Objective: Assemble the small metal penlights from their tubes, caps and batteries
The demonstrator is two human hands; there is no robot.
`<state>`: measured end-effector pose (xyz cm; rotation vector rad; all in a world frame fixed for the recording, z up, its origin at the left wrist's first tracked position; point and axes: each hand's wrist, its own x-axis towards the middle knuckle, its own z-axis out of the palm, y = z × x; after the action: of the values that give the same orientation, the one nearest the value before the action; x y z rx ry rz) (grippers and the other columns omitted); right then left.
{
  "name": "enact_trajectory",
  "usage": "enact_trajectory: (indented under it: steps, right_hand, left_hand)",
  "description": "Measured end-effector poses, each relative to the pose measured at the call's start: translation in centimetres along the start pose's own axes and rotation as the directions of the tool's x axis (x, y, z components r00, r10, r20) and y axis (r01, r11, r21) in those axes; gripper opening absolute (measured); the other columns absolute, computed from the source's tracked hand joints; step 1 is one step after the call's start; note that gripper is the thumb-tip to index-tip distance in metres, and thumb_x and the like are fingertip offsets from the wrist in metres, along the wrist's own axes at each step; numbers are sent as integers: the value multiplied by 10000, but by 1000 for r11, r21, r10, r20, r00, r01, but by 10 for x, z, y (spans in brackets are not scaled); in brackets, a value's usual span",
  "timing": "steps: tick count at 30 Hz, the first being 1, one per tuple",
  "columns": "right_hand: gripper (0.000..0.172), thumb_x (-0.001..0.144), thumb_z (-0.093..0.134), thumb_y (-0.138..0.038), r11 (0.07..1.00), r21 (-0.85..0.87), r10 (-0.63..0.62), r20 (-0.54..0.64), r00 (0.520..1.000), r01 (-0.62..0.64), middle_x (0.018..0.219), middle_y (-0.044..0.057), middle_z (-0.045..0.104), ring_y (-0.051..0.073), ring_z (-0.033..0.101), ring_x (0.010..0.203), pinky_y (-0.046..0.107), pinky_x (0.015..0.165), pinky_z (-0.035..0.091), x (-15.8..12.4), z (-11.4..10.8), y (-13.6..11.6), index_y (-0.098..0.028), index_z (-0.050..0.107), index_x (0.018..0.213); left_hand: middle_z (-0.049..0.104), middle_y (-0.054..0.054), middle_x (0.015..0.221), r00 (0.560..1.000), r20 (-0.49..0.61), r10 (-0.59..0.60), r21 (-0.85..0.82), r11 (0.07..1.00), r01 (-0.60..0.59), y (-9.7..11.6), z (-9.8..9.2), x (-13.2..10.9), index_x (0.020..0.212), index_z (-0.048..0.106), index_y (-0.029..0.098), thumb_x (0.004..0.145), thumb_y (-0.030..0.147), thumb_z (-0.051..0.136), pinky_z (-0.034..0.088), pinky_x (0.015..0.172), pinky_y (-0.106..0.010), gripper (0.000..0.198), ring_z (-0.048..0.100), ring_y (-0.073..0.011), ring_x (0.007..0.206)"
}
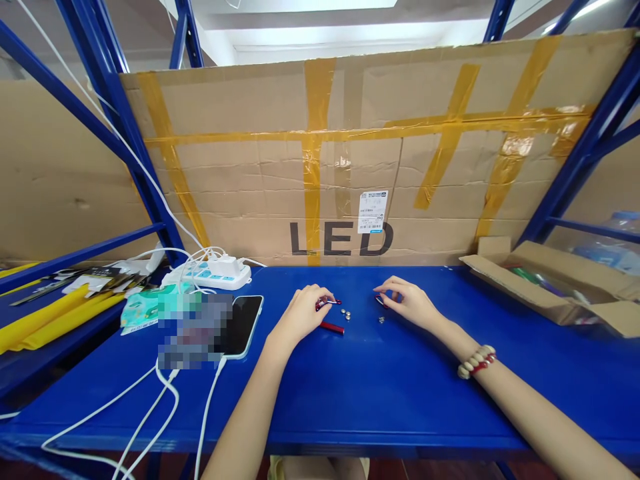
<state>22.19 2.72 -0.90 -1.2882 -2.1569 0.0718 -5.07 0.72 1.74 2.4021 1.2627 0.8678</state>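
A blue worktop (380, 400) sits inside blue racking, backed by a taped cardboard sheet (350, 167) marked LED. A red tube (333, 327) lies flat near the middle with its long axis left to right, just beside the left hand (300, 313). That hand's curled fingers pinch a red-and-silver piece (327, 303). The right hand (413, 303), fingertips drawn together, pinches a small red piece (380, 300). Button cells (345, 313) lie between the hands.

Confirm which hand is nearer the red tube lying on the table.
Left. The left hand, pinching a small red part, sits right beside the red tube, just up-left of it. The right hand is well off to its right, past the button cells.
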Motion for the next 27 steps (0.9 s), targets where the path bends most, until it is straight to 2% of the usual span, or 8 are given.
enact_trajectory:
  steps: [6,10,12,15,18,20,23,27]
  right_hand:
    - [247,820,475,-347,998,-33,61,-44,997,-62,929,34,632,86,541,561,234,549,439,0,0,9,-224,676,897]
    - [237,804,499,-383,990,-106,91,-45,995,-95,897,7,644,90,553,574,221,517,401,0,0,0,-248,692,831]
    - [249,813,489,-384,987,-150,59,-19,998,-61,886,4,648,98,566,600,223,523,391,1,1,-11,-248,696,796]
    - [272,829,476,-380,974,-221,-40,57,998,52,877,10,655,109,581,616,242,580,404,7,4,-29,-238,702,776]
    - [268,834,482,-392,963,-222,-122,147,982,153,870,13,662,131,605,689,265,683,418,17,9,-47,-251,709,825]
    - [256,808,518,-428,976,-196,-56,196,979,95,873,15,670,148,614,731,259,652,416,25,13,-57,-266,712,847]
    - [260,760,563,-486,978,-202,100,245,964,-50,865,14,683,175,621,755,255,574,395,33,18,-68,-288,723,816]
    - [227,752,587,-459,971,-222,141,223,964,-91,833,14,694,183,625,755,256,557,374,32,25,-74,-282,729,748]
  left_hand:
    - [617,-41,916,995,82,-47,57,997,42,-5,-2,-1,800,715,259,731,453,593,375,886,-366,239,518,-230,969]
    - [627,-37,912,989,146,9,11,1000,-11,-7,2,-1,785,722,280,607,490,698,368,884,-377,277,523,-240,981]
    - [650,-27,854,983,177,53,-14,999,-52,-8,5,-1,743,723,283,568,442,744,367,884,-368,237,547,-236,962]
    - [663,-16,717,984,166,65,-71,996,-54,-10,11,-1,662,719,256,593,365,745,415,788,-309,132,601,-200,802]
    - [678,-25,750,999,52,2,-95,996,3,-12,16,1,671,713,231,660,349,689,436,728,-280,120,612,-184,764]
    - [684,-35,806,990,-95,-102,-136,987,89,-14,19,4,737,706,217,723,374,616,448,699,-268,182,615,-175,766]
    - [686,-27,771,929,-266,-258,-270,945,186,-15,21,8,785,679,200,773,399,538,452,632,-239,244,617,-154,717]
    - [672,-36,714,859,-361,-362,-433,881,190,-10,21,12,774,651,156,771,411,533,440,533,-216,282,578,-116,552]
